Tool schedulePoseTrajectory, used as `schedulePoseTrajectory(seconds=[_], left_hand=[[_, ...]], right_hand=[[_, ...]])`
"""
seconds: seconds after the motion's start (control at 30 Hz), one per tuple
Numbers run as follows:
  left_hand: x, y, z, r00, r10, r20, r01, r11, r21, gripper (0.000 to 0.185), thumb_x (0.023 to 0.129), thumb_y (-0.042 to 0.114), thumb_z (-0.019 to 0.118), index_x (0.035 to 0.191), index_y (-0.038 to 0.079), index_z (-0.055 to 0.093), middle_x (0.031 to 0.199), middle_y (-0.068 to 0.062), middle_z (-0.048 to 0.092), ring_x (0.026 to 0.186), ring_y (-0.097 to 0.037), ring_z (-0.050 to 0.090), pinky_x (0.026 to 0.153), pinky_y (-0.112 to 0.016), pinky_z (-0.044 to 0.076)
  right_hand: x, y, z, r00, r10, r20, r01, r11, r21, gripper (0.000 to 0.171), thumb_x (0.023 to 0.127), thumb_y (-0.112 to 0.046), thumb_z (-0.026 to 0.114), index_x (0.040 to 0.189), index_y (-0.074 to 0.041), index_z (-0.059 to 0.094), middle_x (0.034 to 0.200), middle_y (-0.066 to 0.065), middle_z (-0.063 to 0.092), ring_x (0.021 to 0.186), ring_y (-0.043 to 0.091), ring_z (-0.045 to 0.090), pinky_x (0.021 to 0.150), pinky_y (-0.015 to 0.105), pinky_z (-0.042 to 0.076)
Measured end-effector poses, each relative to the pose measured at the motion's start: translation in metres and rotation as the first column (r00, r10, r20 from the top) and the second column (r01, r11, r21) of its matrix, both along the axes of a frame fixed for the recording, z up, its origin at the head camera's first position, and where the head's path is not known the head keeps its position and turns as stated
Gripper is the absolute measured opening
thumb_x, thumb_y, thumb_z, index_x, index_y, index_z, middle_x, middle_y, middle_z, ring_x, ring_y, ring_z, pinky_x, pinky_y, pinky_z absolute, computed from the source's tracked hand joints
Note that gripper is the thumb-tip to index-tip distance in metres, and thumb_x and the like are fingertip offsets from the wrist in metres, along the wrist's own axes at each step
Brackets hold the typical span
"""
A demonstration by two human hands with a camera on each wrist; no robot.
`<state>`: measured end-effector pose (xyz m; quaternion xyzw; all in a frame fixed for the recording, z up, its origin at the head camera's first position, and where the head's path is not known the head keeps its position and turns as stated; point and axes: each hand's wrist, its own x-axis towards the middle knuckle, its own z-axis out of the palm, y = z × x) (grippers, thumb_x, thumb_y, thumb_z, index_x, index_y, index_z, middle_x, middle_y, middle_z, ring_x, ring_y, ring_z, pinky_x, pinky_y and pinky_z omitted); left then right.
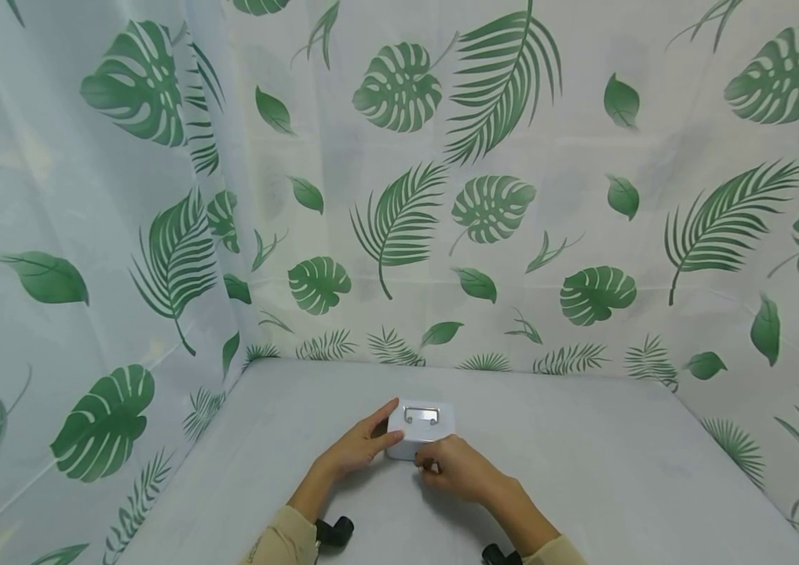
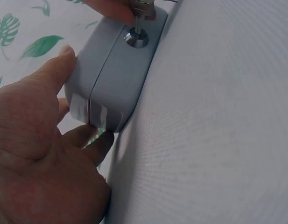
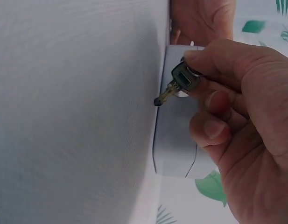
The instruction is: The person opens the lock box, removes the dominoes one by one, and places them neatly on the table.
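Note:
A small white lockbox (image 1: 421, 428) with a metal handle (image 1: 421, 413) on its lid sits on the grey table (image 1: 583, 471). My left hand (image 1: 357, 447) holds the box's left end, thumb on one face and fingers round the corner (image 2: 94, 142). My right hand (image 1: 452, 468) is at the box's front and pinches a small key (image 3: 174, 86) between thumb and forefinger. In the left wrist view a key shaft stands in the round lock (image 2: 136, 38). In the right wrist view a key blade points away from the box (image 3: 174, 140).
A white curtain printed with green leaves (image 1: 399, 196) closes the table in at the back and on both sides. Black wrist mounts (image 1: 334, 532) show at the near edge. Grey tabletop stretches to the right of the box.

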<state>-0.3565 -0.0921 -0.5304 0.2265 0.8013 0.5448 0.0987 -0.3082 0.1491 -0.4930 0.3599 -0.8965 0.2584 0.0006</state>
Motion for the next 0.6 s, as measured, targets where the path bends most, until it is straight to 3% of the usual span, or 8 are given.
schedulePoseTrajectory(seconds=[0.23, 0.6], left_hand=[[0.001, -0.001, -0.001, 1.000, -0.003, -0.003, 0.003, 1.000, 0.002, 0.073, 0.102, 0.048, 0.063, 0.165, 0.030, 0.030, 0.172, 0.001, 0.027, 0.162, -0.026, 0.019, 0.131, -0.055, 0.016], [0.000, 0.000, -0.001, 1.000, 0.001, -0.006, -0.001, 1.000, -0.004, 0.072, 0.102, 0.049, 0.062, 0.164, 0.032, 0.030, 0.172, 0.003, 0.027, 0.162, -0.024, 0.019, 0.131, -0.056, 0.016]], right_hand=[[-0.002, 0.001, -0.005, 0.999, 0.016, 0.045, -0.015, 1.000, -0.013, 0.011, 0.087, -0.004, 0.078, 0.095, -0.011, 0.080, 0.082, -0.013, 0.070, 0.070, -0.004, 0.054, 0.062, 0.016, 0.051], [-0.001, -0.007, 0.005, 0.998, 0.064, -0.019, -0.062, 0.994, 0.086, 0.005, 0.090, -0.005, 0.078, 0.092, -0.010, 0.080, 0.080, -0.012, 0.070, 0.068, -0.004, 0.051, 0.062, 0.015, 0.051]])
